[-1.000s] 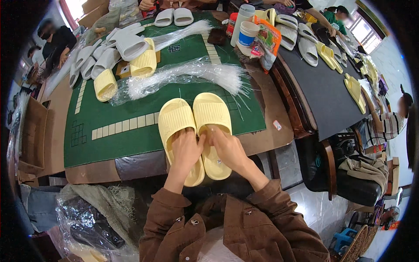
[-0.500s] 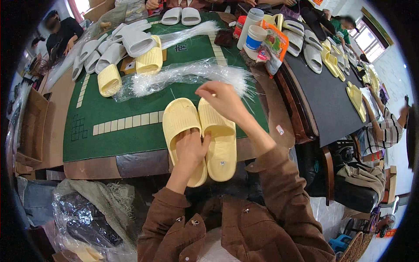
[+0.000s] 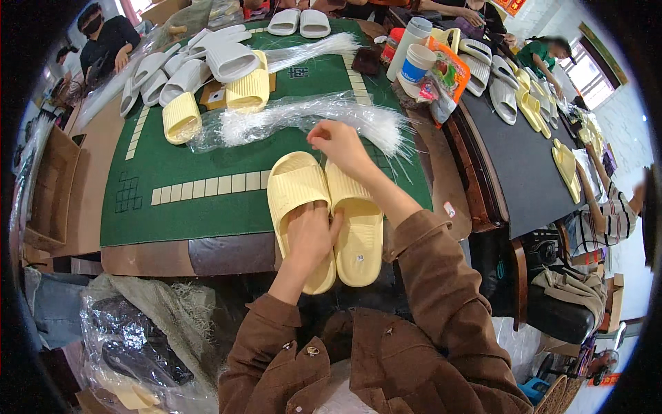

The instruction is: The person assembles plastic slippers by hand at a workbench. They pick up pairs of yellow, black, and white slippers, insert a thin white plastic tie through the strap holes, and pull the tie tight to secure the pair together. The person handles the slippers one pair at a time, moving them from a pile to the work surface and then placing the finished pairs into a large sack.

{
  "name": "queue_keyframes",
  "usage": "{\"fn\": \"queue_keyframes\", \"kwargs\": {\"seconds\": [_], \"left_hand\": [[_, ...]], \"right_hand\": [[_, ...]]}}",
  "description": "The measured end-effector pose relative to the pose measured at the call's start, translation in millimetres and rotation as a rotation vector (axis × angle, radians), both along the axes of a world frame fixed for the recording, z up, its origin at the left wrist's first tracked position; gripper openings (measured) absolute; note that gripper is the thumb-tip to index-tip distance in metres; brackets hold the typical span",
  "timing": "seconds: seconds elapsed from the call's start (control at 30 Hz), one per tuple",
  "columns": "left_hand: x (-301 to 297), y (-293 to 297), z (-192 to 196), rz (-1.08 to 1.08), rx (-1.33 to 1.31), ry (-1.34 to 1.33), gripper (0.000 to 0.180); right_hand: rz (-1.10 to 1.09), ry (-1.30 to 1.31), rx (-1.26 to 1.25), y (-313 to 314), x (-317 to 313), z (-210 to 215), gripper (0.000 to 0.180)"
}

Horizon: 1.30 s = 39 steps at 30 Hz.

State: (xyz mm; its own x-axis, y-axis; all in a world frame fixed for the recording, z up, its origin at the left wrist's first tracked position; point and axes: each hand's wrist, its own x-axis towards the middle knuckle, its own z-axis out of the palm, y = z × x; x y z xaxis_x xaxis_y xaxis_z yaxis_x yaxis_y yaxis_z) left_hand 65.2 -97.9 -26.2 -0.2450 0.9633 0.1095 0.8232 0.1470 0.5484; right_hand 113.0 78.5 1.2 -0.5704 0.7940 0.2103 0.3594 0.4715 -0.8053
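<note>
Two pale yellow slide sandals lie side by side at the near edge of the green table mat [image 3: 193, 207]. My left hand [image 3: 312, 234] presses down on the heel of the left sandal [image 3: 296, 186], holding the pair together. The right sandal [image 3: 358, 234] lies beside it, toes pointing away from me. My right hand [image 3: 338, 143] is raised beyond the sandals' toes, fingers pinched at the bundle of thin clear plastic ties [image 3: 303, 121] that lies across the mat. Whether a tie is between the fingers is too fine to see.
Grey and yellow sandals [image 3: 227, 65] are heaped at the mat's far left. Cups and a snack bag [image 3: 424, 58] stand at the far right corner. A dark table [image 3: 524, 159] with more sandals lies to the right, with other people working there. Plastic bags [image 3: 131, 331] sit on the floor by my left.
My right hand left the sandals' heels and reached forward to the clear tie bundle. My left hand stayed on the left sandal's heel.
</note>
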Motion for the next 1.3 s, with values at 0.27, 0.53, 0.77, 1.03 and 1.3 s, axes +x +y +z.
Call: {"fn": "queue_keyframes", "kwargs": {"seconds": [0.27, 0.53, 0.77, 1.03, 1.3], "left_hand": [[-0.5, -2.0, 2.8, 0.001, 0.031, 0.040, 0.047], [-1.3, -1.0, 2.8, 0.000, 0.058, -0.027, 0.048], [-6.9, -5.5, 10.7, -0.031, -0.055, -0.200, 0.052], [-3.5, -2.9, 0.9, -0.027, 0.045, -0.005, 0.055], [-2.7, -1.1, -0.5, -0.036, 0.067, -0.036, 0.051]], "right_hand": [[0.258, -0.286, 0.139, -11.0, 26.7, 9.4, 0.016], [0.210, 0.053, -0.311, 0.0, 36.1, 1.8, 0.019], [-0.176, 0.342, -0.517, 32.8, 83.4, -0.6, 0.021], [-0.247, 0.614, -0.583, 25.4, 127.0, 18.2, 0.016], [-0.442, 1.085, -0.094, 95.6, 321.6, 44.2, 0.015]]}}
